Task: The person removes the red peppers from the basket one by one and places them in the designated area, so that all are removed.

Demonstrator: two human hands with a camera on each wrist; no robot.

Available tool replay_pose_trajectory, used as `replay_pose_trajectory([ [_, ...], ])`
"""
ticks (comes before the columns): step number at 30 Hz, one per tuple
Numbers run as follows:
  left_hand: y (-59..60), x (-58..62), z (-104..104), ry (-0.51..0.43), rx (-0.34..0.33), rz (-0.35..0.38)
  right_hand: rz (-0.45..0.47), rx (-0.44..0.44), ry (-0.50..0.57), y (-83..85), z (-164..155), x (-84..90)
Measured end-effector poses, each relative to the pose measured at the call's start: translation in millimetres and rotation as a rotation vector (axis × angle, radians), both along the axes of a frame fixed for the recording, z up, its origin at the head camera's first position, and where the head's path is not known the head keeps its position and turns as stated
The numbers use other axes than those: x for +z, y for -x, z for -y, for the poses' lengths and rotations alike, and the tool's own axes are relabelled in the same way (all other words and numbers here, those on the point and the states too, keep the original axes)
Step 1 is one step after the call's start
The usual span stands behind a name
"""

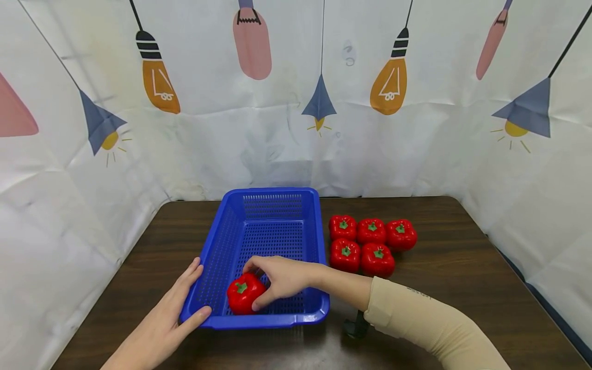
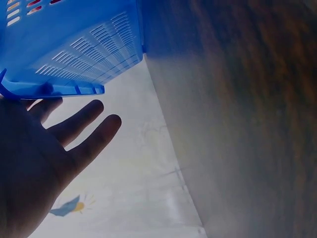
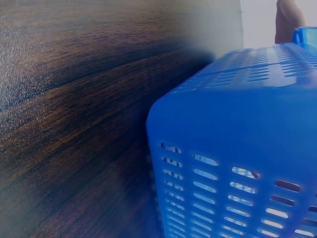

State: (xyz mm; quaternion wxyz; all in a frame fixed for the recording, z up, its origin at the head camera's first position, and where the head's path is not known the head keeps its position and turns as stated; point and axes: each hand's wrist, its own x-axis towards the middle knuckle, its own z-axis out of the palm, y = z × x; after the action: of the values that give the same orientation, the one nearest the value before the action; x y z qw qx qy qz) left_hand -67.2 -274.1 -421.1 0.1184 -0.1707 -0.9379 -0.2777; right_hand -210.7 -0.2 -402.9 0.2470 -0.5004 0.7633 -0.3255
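Note:
A blue plastic basket (image 1: pixel 273 322) with slotted walls stands on the table. Inside its near-left corner is a red bell pepper (image 1: pixel 242 297) with a green stem. My right hand (image 1: pixel 284 280) reaches over the basket's right rim and grips this pepper, thumb on the near side and fingers behind it. At the basket's near-left corner, my left hand (image 1: pixel 168 318) touches the rim with its fingers spread and fairly straight. The left wrist view shows the fingers of this left hand (image 2: pixel 44 148) extended beside the rim. The right wrist view shows mostly the basket's outer wall (image 3: pixel 237 129).
Several more red bell peppers (image 1: pixel 371 231) sit in two close rows right of the basket. The dark wooden table (image 1: pixel 462 277) extends around them. A white curtain (image 1: pixel 277 139) printed with lamps hangs behind and at the sides. A small black object (image 1: pixel 355 327) shows below the right forearm.

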Motion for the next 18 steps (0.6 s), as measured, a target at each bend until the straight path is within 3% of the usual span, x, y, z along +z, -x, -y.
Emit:
replay_pose_trajectory([
  [18, 0.6, 1.1, -0.3, 0.008, 0.005, 0.008, 0.069, -0.061, 0.139, -2.2, -12.4, 8.4],
])
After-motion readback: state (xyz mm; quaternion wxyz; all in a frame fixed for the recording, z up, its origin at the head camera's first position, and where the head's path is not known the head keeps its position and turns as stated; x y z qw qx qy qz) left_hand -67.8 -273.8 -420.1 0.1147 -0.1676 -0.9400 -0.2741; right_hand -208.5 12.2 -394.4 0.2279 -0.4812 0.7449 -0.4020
